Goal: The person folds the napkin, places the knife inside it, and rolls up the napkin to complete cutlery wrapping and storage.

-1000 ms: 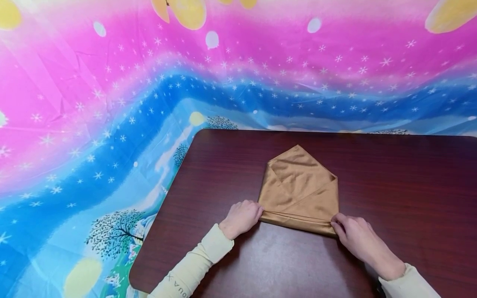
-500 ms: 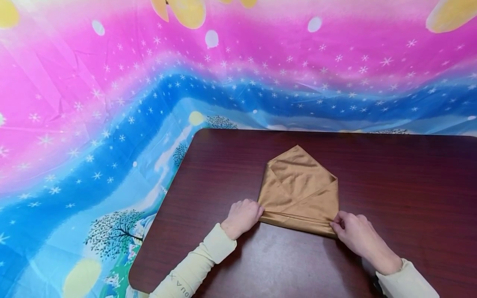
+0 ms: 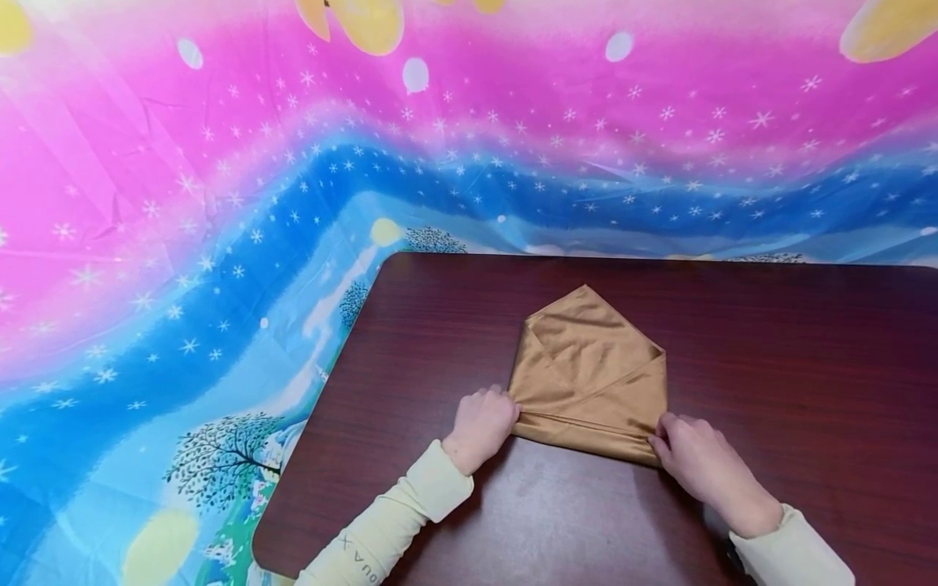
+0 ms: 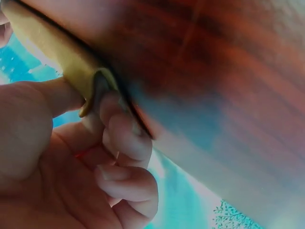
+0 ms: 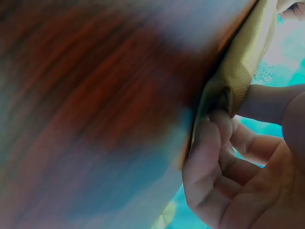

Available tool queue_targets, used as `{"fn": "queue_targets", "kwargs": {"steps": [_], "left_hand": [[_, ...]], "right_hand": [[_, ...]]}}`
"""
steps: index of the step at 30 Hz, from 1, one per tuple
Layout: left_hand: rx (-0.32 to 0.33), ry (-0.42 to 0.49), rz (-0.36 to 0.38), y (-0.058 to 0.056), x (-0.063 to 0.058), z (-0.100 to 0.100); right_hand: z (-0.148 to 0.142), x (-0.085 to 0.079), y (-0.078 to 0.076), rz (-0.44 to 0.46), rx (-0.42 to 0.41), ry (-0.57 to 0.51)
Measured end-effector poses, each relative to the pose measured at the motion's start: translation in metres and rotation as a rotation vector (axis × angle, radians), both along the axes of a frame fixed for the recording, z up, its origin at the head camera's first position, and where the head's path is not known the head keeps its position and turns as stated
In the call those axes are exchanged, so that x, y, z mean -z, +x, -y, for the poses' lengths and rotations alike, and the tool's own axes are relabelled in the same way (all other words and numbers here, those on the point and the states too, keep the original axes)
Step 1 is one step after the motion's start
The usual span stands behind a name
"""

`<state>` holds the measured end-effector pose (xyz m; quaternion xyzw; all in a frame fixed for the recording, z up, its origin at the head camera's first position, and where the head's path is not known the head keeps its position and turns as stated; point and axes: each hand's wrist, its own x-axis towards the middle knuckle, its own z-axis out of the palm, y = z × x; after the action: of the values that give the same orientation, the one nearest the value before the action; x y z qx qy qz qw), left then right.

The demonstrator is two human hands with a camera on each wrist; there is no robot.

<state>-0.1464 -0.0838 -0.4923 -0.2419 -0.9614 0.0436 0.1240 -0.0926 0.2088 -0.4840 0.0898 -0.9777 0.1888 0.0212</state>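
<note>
A golden-brown satin cloth [image 3: 589, 358], folded flat with a pointed far end, lies on the dark wooden table. Its near edge is turned over into a narrow band. At the left end of that band, my left hand [image 3: 482, 427] pinches the fold; the left wrist view shows the thumb on the cloth's outside [image 4: 78, 71] and fingertips inside the loop. My right hand [image 3: 711, 464] pinches the band's right end the same way, thumb outside and fingers tucked into the folded cloth [image 5: 238, 67] in the right wrist view.
The dark reddish-brown table [image 3: 799, 358] has rounded corners and extends to the right. Behind it and to its left hangs a pink and blue printed backdrop [image 3: 454, 155] with snowflakes and trees.
Both hands keep their pinch on the cloth's near edge. The left hand and forearm have shifted slightly right, the right forearm slightly left. The band looks slightly wider.
</note>
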Motion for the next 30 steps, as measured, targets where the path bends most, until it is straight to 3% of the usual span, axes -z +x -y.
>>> {"fn": "queue_targets", "kwargs": {"steps": [9, 18, 23, 30], "left_hand": [[-0.01, -0.017, -0.051, 0.001, 0.002, -0.002], [-0.006, 0.008, -0.077, 0.0, 0.003, -0.004], [0.005, -0.018, -0.078, -0.002, 0.004, -0.005], [0.017, -0.065, -0.113, 0.0, 0.004, -0.007]], "right_hand": [[0.007, 0.004, 0.003, -0.234, -0.039, 0.056], [0.016, 0.004, -0.002, -0.339, -0.272, 0.119], [0.019, -0.001, 0.001, -0.299, -0.254, 0.119], [0.025, -0.003, 0.003, -0.267, -0.15, 0.135]]}}
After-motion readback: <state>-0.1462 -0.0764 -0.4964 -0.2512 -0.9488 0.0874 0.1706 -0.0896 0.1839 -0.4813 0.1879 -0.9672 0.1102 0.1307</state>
